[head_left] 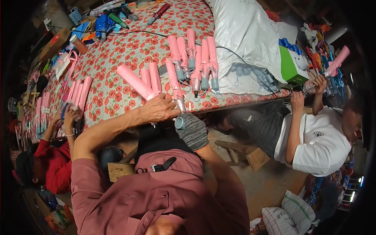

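Note:
My left hand (159,107), bare, is closed around the lower end of a folded pink umbrella (135,81), whose pink body points up and to the left. Close beside it, my right hand (192,131) wears a grey knit glove. Its fingers are closed around a grey-blue umbrella handle (179,123). Whether that handle is joined to the pink umbrella is hidden between my hands. Another pink umbrella (172,74) lies just beyond my fingers at the table edge, and two pink umbrellas (154,76) lie behind my left hand.
Several folded pink umbrellas (204,62) with grey handles lie on the flowered tablecloth (121,47). A white sack (250,35) with grey handles (250,74) at its mouth lies right, beside a green box (291,64). Co-workers in red (58,166) and white (317,143) sit either side.

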